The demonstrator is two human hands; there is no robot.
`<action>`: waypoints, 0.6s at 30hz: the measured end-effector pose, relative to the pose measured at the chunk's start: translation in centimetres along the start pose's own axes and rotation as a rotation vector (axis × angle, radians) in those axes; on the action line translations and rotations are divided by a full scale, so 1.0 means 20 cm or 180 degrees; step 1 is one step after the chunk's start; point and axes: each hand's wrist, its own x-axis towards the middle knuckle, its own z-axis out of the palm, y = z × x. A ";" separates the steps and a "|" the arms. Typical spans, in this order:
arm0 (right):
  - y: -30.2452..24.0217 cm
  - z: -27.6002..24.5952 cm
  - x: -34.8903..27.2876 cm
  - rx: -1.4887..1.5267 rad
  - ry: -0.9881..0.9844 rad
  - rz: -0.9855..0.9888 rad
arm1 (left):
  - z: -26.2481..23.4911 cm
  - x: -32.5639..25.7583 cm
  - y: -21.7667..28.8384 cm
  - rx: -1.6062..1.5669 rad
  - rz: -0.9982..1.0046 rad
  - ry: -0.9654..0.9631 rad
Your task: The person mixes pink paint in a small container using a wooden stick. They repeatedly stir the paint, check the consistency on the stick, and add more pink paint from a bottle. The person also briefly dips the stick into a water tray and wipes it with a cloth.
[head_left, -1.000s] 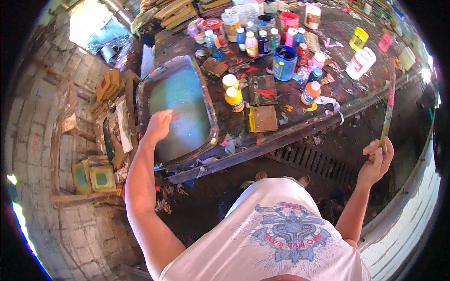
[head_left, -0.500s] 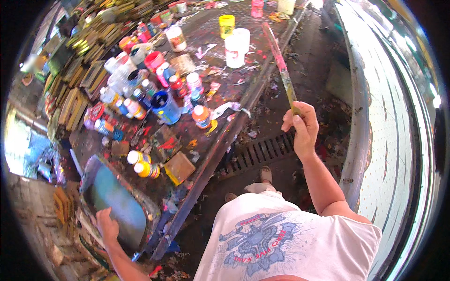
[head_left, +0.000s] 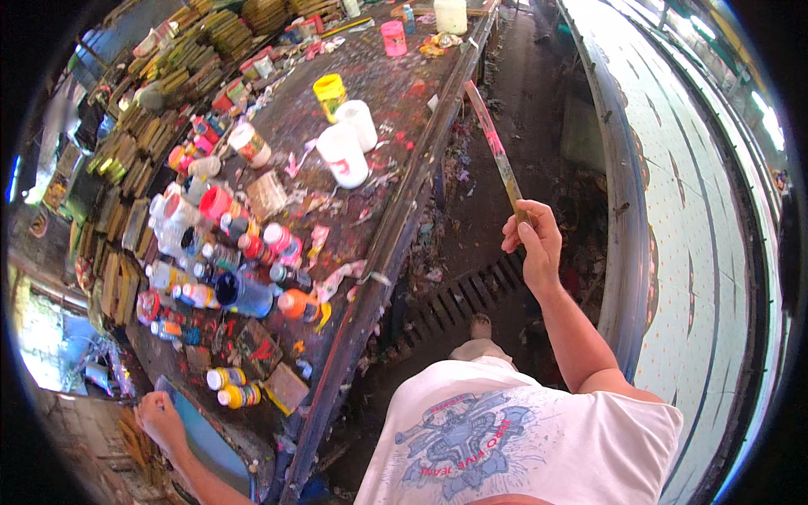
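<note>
My right hand (head_left: 539, 244) grips the lower end of a long flat paint-stained stick (head_left: 493, 143), pink and whitish along its length. The stick points up and away over the gap beside the table. At lower left, my left hand (head_left: 160, 421) has its fingers curled, beside a blue-surfaced tray or framed panel (head_left: 206, 446). Whether those fingers hold anything is hidden. Near that panel lie two yellow bottles with white caps (head_left: 240, 395). Beyond them stand a blue jar (head_left: 244, 295) and an orange-capped bottle (head_left: 296, 305).
A paint-stained table (head_left: 387, 93) carries white tubs (head_left: 343, 156), a yellow tub (head_left: 330, 94), a pink jar (head_left: 393, 39) and many bottles. Stacked wooden blocks (head_left: 118, 295) line the left. A floor grate (head_left: 463, 299) lies below; a long pale printing surface (head_left: 699, 278) runs along the right.
The view has shifted, so the table and bottles sit lower and further left. My left hand has moved left along the blue panel. My right hand still holds the stick.
</note>
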 end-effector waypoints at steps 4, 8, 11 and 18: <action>0.05 -0.29 0.25 -0.0010 0.0145 0.0166 | -0.04 0.42 0.75 -0.0590 0.0519 0.0090; 0.05 -0.64 0.42 -0.0223 0.0228 0.0414 | 0.01 0.80 1.60 -0.1162 0.1243 0.0073; 0.05 -0.91 0.49 -0.0421 0.0360 0.0576 | 0.08 1.02 2.27 -0.1618 0.1732 -0.0094; 0.07 -1.35 0.59 -0.0657 0.0656 0.0797 | 0.37 1.45 3.58 -0.2146 0.2547 -0.0754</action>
